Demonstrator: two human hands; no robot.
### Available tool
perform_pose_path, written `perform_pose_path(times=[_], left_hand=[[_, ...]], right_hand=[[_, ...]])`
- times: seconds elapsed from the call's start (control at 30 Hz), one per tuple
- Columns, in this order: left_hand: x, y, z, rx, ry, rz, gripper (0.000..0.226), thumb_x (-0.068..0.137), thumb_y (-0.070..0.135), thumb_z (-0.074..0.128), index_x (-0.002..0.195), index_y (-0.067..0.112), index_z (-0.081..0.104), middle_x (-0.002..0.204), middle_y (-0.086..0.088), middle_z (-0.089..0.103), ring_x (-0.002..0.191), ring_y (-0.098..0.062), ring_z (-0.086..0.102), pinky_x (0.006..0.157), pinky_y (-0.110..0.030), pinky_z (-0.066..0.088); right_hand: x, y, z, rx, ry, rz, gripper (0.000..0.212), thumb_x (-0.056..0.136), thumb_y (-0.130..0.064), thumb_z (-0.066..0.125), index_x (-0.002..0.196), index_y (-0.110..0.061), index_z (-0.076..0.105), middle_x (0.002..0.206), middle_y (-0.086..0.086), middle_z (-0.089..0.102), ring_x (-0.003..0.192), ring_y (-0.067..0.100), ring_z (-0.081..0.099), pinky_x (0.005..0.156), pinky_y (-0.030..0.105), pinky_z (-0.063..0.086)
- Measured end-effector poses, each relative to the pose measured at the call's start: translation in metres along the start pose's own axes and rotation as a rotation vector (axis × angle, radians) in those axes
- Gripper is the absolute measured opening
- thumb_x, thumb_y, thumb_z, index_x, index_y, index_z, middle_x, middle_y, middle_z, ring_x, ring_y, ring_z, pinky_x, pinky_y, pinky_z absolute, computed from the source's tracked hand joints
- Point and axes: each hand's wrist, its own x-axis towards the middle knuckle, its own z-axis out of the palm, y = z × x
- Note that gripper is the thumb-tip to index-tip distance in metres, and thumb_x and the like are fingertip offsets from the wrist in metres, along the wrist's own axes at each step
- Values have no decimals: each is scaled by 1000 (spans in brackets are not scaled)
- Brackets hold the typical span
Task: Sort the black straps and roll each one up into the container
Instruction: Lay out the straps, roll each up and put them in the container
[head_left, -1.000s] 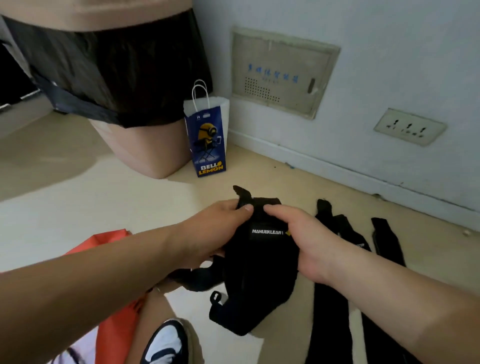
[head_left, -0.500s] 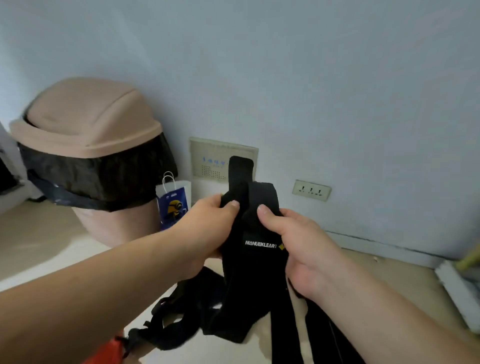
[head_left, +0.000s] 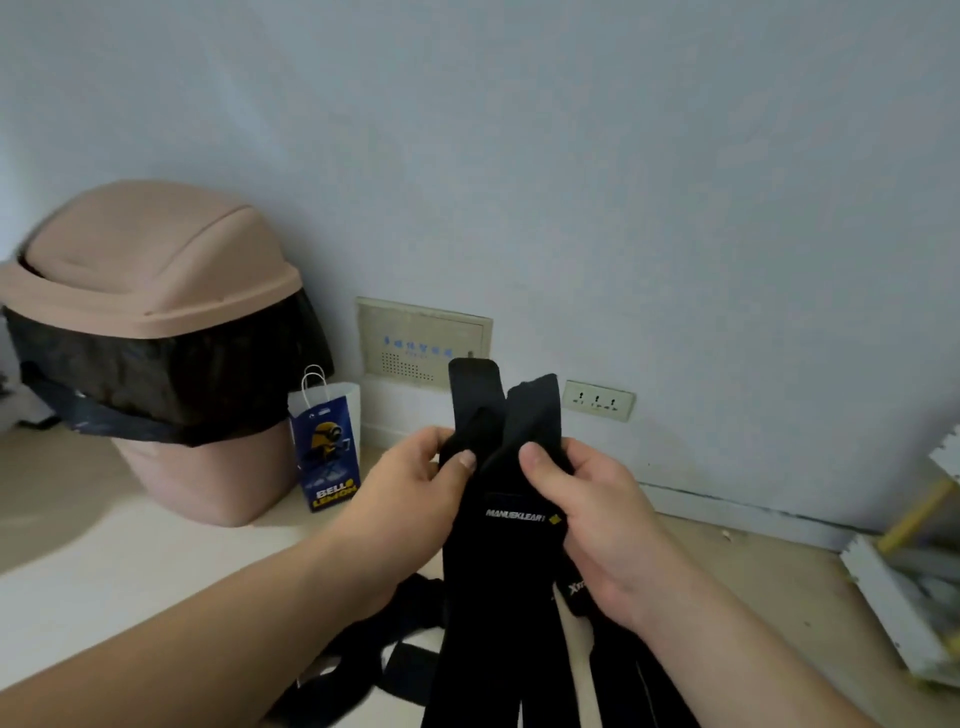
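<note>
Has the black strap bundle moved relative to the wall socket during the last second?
Yes. The black strap bundle rose from floor level; its tips now reach the wall socket.

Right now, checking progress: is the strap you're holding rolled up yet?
Not rolled: the black strap hangs long from the left hand and right hand.

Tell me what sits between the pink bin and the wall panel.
In the head view, a small blue paper bag stands on the floor between the bin and the panel, right beside the bin.

Matt black cloth straps (head_left: 498, 545); smooth matt plastic bin (head_left: 156, 270) with glossy black liner (head_left: 171, 374)
</note>
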Motion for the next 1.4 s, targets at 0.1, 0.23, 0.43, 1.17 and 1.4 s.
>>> perform_pose_path(times=[0.1, 0.23, 0.43, 1.17, 1.4], left_hand=[[6, -2, -9, 50, 35, 21, 15, 109, 25, 53, 114, 29, 67, 93, 4, 80, 85, -9, 77, 80, -33, 62], [13, -6, -15, 108, 18, 9, 16, 108, 24, 54, 114, 23, 69, 94, -1, 80, 87, -18, 78, 85, -43, 64], [12, -13, -5, 82, -107, 18, 15, 103, 30, 64, 99, 22, 76, 95, -14, 79, 87, -36, 74, 91, -62, 56], [7, -9, -6, -12, -227, 71, 31, 112, 25, 46, 123, 23, 75, 109, -8, 80, 103, -26, 76, 92, -38, 61], [11, -7, -12, 227, -258, 2, 29, 111, 20, 47, 118, 16, 75, 101, -12, 80, 93, -26, 79, 92, -44, 63]], right_hand=[[1, -2, -3, 2, -78, -45, 24, 102, -20, 63, 116, -5, 75, 108, 16, 80, 104, 31, 78, 94, 43, 60], [2, 2, -2, -41, -128, -121, 21, 102, -16, 61, 119, -10, 73, 110, 11, 81, 106, 25, 77, 89, 34, 60], [13, 10, -2, -60, -132, -173, 27, 93, -22, 69, 117, -12, 71, 107, 8, 81, 98, 21, 78, 81, 28, 61], [21, 18, -2, -276, 1, -235, 21, 106, -21, 64, 124, -27, 71, 110, -1, 80, 105, 20, 77, 100, 50, 60], [20, 23, -6, -507, -49, -241, 15, 107, -22, 60, 115, -29, 71, 101, -10, 80, 98, 10, 76, 94, 39, 59]])
